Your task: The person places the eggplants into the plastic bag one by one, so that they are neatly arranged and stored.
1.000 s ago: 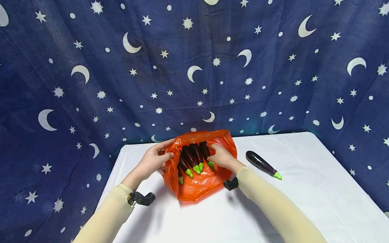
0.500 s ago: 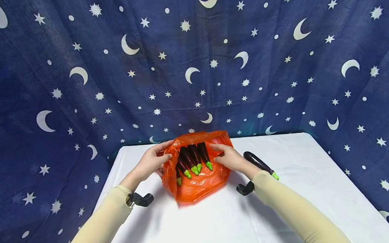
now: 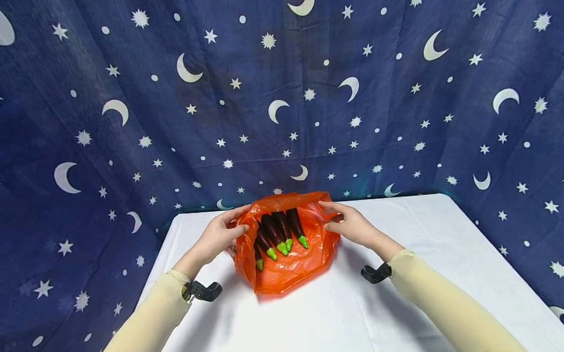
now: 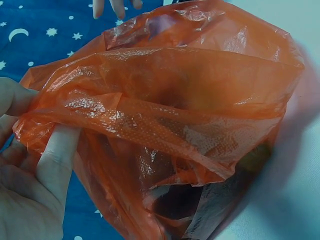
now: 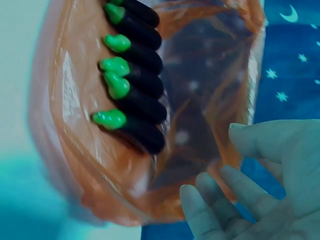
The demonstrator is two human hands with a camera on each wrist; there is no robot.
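An orange plastic bag (image 3: 293,275) lies on its side with its mouth toward me. Inside, several dark purple eggplants (image 3: 272,231) rest side by side, their green stem ends (image 5: 116,42) pointing out. My left hand (image 3: 217,237) pinches the bag's left edge between thumb and fingers; the left wrist view shows the crumpled plastic (image 4: 37,132) in that grip. At the bag's right edge is my right hand (image 3: 358,227), its fingers spread and slightly bent. In the right wrist view its fingertips (image 5: 190,192) overlap the bag, with no eggplant between them.
The bag stands near the back of a table with a white cloth (image 3: 315,330). Behind and at both sides hangs a dark blue curtain (image 3: 257,91) with moons and stars. Black straps (image 3: 204,291) sit on both wrists.
My right hand has let go of an eggplant in the bag and moved out rightward to the bag's edge. The loose eggplant at right is now hidden behind my right arm. The left hand stays put.
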